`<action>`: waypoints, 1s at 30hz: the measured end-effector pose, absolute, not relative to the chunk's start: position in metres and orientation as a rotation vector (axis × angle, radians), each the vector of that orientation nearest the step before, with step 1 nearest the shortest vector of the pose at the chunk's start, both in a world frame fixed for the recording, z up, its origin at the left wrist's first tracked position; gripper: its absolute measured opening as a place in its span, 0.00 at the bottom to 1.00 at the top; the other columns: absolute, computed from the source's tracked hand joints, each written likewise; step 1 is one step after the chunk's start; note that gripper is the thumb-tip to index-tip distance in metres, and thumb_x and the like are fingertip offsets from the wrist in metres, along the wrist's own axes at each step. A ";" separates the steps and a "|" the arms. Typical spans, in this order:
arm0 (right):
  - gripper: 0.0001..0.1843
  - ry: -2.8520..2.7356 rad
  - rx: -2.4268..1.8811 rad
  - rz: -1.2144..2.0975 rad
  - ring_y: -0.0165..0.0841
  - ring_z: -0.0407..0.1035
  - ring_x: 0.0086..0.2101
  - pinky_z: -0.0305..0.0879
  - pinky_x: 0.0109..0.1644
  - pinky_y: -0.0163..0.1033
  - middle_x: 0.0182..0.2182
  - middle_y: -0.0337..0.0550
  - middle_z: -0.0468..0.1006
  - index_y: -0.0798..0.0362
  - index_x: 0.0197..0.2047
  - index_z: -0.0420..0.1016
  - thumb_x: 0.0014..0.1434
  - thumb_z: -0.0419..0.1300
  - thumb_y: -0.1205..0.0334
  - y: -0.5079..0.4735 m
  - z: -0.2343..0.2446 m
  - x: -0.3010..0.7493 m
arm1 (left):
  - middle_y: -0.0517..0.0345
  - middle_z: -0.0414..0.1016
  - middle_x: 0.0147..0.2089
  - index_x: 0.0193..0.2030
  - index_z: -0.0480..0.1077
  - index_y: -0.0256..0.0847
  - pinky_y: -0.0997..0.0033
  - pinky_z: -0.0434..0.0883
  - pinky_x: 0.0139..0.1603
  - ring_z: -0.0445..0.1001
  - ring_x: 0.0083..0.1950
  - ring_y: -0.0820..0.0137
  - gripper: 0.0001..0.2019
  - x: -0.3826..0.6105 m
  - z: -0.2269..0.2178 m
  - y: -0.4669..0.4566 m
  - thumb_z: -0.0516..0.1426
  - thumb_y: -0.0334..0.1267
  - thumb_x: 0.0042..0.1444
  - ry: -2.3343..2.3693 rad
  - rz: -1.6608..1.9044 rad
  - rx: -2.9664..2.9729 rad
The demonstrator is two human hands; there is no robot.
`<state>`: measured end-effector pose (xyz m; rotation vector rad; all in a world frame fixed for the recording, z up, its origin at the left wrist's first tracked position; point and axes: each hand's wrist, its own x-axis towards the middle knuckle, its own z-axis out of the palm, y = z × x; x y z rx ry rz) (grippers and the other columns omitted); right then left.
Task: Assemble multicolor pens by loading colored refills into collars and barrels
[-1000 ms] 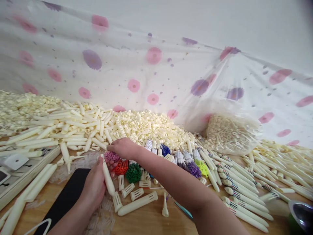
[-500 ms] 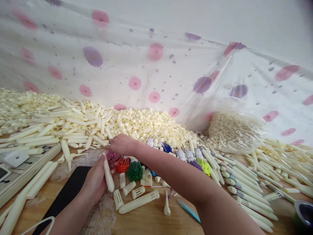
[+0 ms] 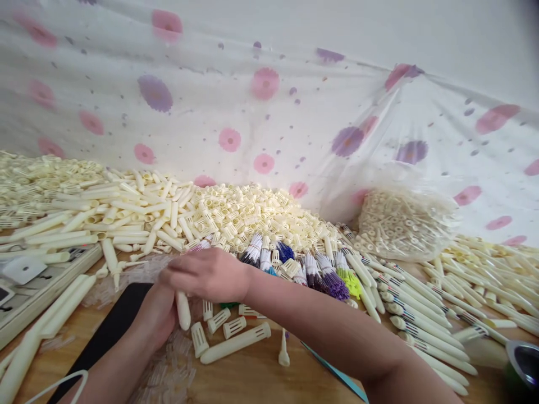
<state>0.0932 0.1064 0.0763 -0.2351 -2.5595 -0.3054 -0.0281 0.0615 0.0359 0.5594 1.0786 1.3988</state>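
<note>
A cream plastic pen barrel (image 3: 182, 314) points down out of my left hand (image 3: 156, 314), whose fingers are closed around its upper part. Across the top of it lies my right hand (image 3: 210, 275), fingers bent over the barrel's upper end and hiding it. What the right fingertips pinch is out of sight. Just to the right on the wood are several short slotted cream caps (image 3: 234, 327), a capped cream pen (image 3: 236, 343) and a cone-shaped cream piece (image 3: 284, 349). Behind the right forearm stand bundles of thin refills with purple ends (image 3: 337, 285) and yellow-green ends (image 3: 349, 283).
Heaps of cream barrels (image 3: 122, 207) and slotted caps (image 3: 261, 213) line the back. A clear bag of small parts (image 3: 406, 224) sits at right, beyond rows of assembled pens (image 3: 433, 331). A black flat object (image 3: 105, 342) and clear plastic bits (image 3: 172, 365) lie near my left arm.
My right hand has come down and toward me from beside the heap, onto the top of my left hand. The left hand still grips the barrel. The view has shifted slightly.
</note>
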 end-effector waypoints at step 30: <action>0.10 -1.999 -0.506 -0.079 0.32 0.78 0.30 0.78 0.36 0.31 0.30 0.46 0.82 0.54 0.42 0.73 0.59 0.56 0.73 -0.002 0.097 0.177 | 0.56 0.71 0.33 0.26 0.78 0.47 0.70 0.69 0.36 0.71 0.36 0.64 0.12 -0.015 0.026 0.028 0.58 0.24 0.44 0.971 1.258 1.586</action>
